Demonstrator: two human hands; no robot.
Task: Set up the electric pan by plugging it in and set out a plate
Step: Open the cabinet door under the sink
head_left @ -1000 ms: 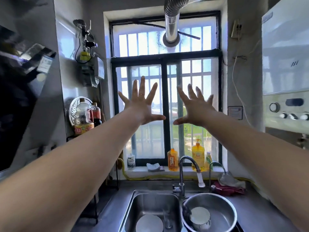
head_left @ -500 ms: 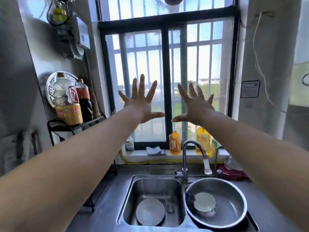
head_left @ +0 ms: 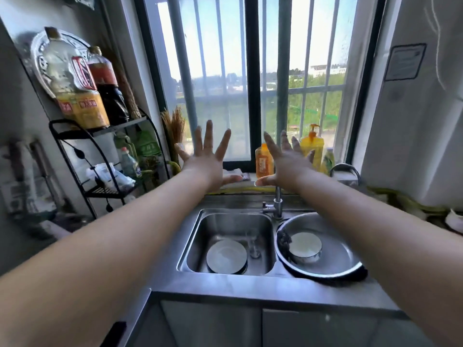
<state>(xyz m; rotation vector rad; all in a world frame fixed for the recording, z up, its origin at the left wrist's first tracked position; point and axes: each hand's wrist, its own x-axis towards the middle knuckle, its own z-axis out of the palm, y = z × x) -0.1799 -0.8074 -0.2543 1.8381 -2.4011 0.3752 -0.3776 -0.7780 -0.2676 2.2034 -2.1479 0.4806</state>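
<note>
Head view: left hand (head_left: pixel 208 161) and right hand (head_left: pixel 288 164) both spread, empty, raised toward 12 o'clock above the sink (head_left: pixel 193 236). No electric pan visible; a round disc (head_left: pixel 226 256), possibly a plate, lies in the sink at 6 o'clock. Risk: wet sink makes a slippery plate and wet hands near the plug.

Nothing is reading clearly for you here. The oil bottle (head_left: pixel 75 96), up and left of your left hand (head_left: pixel 208 166), is showing a red-and-yellow label, characters blurred. The wall notice (head_left: pixel 404 61), above right of your right hand (head_left: pixel 288 166), is staying illegible.
</note>
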